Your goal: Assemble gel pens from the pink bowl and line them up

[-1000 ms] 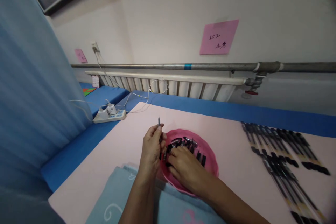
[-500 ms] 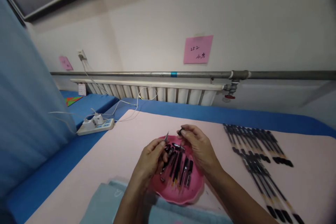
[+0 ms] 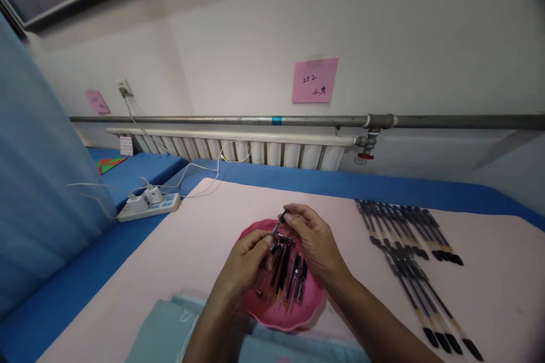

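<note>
My left hand [image 3: 242,264] is closed around a pen [image 3: 276,228], its tip pointing up and to the right. Between the thumb and fingers of my right hand [image 3: 317,244] is a small black pen cap [image 3: 284,215]. Cap and pen tip meet, or nearly so; how far the tip sits inside I cannot tell. Both hands are over the far part of a pink scalloped dish [image 3: 293,322]. Several black and clear pen parts [image 3: 281,272] lie in it, partly hidden by my left hand.
To the right, capped black pens lie in a far row [image 3: 398,227] and a nearer group [image 3: 421,295] on the pink sheet [image 3: 187,249]. A folded light-blue cloth [image 3: 162,329] is in front. At left are a power strip [image 3: 149,207] and a blue curtain [image 3: 46,181].
The pen and the cap, held apart before, have come together above the dish. My right hand has shifted left, and the whole view has moved slightly.
</note>
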### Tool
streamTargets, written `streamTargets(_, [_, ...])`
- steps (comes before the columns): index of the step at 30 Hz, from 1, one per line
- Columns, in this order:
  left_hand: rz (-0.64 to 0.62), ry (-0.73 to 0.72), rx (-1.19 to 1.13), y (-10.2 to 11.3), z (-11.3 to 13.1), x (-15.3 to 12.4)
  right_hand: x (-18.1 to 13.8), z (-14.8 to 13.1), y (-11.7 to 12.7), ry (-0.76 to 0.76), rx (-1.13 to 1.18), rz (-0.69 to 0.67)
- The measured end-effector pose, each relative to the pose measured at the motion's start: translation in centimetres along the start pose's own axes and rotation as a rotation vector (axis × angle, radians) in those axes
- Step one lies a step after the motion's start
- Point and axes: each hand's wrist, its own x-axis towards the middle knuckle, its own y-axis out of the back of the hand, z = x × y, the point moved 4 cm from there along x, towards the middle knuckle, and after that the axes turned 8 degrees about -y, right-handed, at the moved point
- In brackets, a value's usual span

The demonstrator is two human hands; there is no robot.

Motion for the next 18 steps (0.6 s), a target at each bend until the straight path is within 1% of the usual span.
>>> streamTargets(4, [0.0, 0.008, -0.001, -0.2, 0.3, -0.1, -0.3, 0.0, -0.4, -0.025, -0.048, -0.02])
streamTargets(9, [0.015, 0.017, -0.018, -0.2, 0.4, -0.2, -0.6, 0.1, -0.7, -0.045, -0.02, -0.029])
streamTargets(13, [-0.001, 0.03, -0.014, 0.0, 0.1, -0.2, -0.7, 0.4, -1.0, -0.076, -0.054, -0.08])
streamTargets(15, [-0.013, 0.043, -0.027, 0.1, 0.1, -0.2, -0.8, 0.4, -1.1, -0.095, -0.075, -0.105])
streamTargets(18, [-0.012, 0.098, -0.105, 0.2, -0.1, -0.4, -0.8, 0.4, -1.1, -0.1, -0.095, -0.103])
